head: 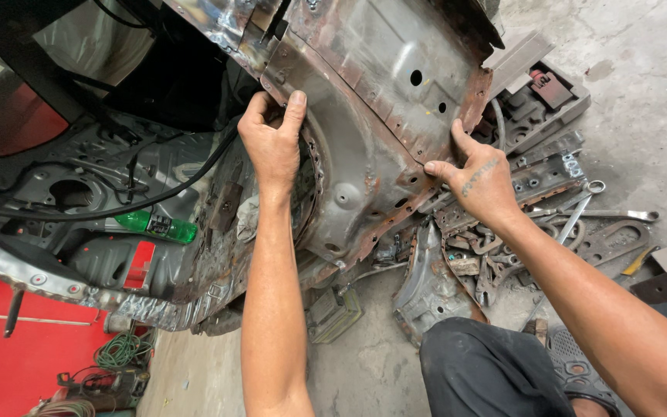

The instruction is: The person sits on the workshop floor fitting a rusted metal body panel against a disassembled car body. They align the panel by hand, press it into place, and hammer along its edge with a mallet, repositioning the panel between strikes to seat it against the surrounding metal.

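— What are we holding? 
— A rusty sheet-metal panel (372, 100), pressed against the stripped car body (79, 193) in the far middle of the scene. 
— And our hands? 
— Our left hand (273, 143) grips the panel's left edge, fingers curled over it. Our right hand (482, 179) pinches the right edge, thumb and forefinger spread along the rusted seam. 
— Around it? 
— A green bottle (156, 225) lies inside the body at left; wrenches (580, 212) and scrap brackets (465, 262) litter the concrete floor (642, 116) on the right.
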